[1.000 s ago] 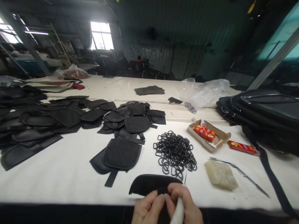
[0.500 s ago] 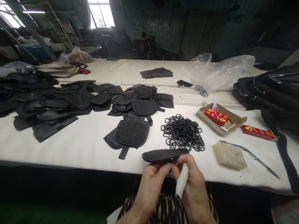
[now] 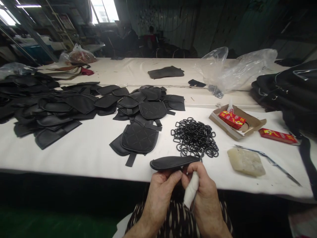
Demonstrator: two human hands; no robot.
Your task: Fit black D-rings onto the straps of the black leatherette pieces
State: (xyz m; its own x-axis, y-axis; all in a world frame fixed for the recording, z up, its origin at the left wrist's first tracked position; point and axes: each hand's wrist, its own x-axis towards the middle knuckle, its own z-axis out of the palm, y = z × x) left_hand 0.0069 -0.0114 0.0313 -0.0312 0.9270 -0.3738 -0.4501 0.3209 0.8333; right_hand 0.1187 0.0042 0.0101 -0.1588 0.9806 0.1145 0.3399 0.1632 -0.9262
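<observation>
My left hand (image 3: 162,188) is closed on the lower edge of a black padded leather piece (image 3: 173,162), held nearly edge-on over the table's front edge. My right hand (image 3: 204,191) pinches the same piece at its right end. A tool with a white-wrapped handle (image 3: 191,191) also sits in the right hand; thin metal shows at its lower end, and a slim grey tip rises past the fingers. What the fingertips grip beneath the piece is hidden. Just beyond lies a heap of black metal D-rings (image 3: 194,137). Left of them are finished-looking quilted black pieces (image 3: 140,137).
A large pile of black leather pieces (image 3: 59,109) covers the left side. To the right are an open carton (image 3: 223,127), a red box (image 3: 277,136), a yellowish block (image 3: 245,162), metal tweezers-like tool (image 3: 277,167) and a black bag (image 3: 284,92). Clear plastic bags (image 3: 237,71) lie behind.
The view has shifted slightly. Both hands keep hold of the leather piece, and the white-wrapped handle has tilted a little, its lower end showing more metal.
</observation>
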